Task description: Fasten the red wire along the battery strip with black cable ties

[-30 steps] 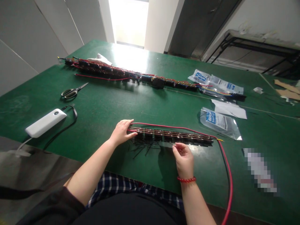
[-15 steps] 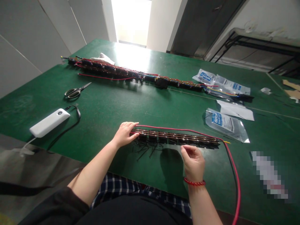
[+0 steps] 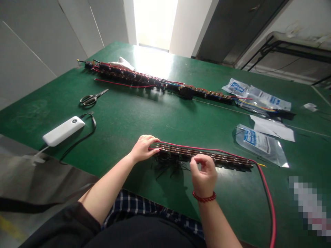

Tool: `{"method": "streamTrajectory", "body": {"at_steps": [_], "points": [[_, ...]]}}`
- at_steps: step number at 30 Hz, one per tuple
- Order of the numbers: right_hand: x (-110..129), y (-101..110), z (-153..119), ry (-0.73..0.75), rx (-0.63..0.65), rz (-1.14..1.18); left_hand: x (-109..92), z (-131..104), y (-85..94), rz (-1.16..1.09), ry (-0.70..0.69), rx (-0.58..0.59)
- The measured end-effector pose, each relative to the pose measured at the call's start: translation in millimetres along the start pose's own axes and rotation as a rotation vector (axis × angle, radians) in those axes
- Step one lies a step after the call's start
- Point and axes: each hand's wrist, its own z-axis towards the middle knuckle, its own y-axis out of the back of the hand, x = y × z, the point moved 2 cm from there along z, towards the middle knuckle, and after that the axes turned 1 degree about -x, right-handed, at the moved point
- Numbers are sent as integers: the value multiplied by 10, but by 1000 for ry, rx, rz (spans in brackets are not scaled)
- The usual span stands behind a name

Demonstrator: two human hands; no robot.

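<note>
A long black strip (image 3: pixel 227 160) with several thin wires along its top lies near the table's front edge. My left hand (image 3: pixel 144 148) grips its left end, thumb on the near side and fingers on the far side. A red cable (image 3: pixel 191 146) runs along the strip's far edge and bends off past its right end. Thin black strands, perhaps cable ties (image 3: pixel 169 168), stick out below the strip at the left. My right hand (image 3: pixel 203 175), with a red bead bracelet at the wrist, is pinched in front of the strip's middle; whatever its fingertips hold is too small to make out.
A longer wired black assembly (image 3: pixel 144 78) lies across the back of the green table (image 3: pixel 144 113). Scissors (image 3: pixel 93 97) and a white power bank (image 3: pixel 63 131) with a black cord are at left. Plastic bags (image 3: pixel 261 143) and white paper (image 3: pixel 274 128) lie at right.
My right hand has moved left along the strip, still pinched, and partly covers it. My left hand keeps hold of the left end. The whole view has shifted slightly.
</note>
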Motion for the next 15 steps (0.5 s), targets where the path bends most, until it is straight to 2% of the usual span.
{"method": "streamTrajectory", "body": {"at_steps": [5,11,15], "points": [[225,-296,-60,132,189,-52,-14,3,11,-7,6,1],[309,-491,-47,79,266,-144,-12,0,12,-12,10,-12],[325,-581,-13,103,317,-189,-3,3,4,-19,13,-13]]}}
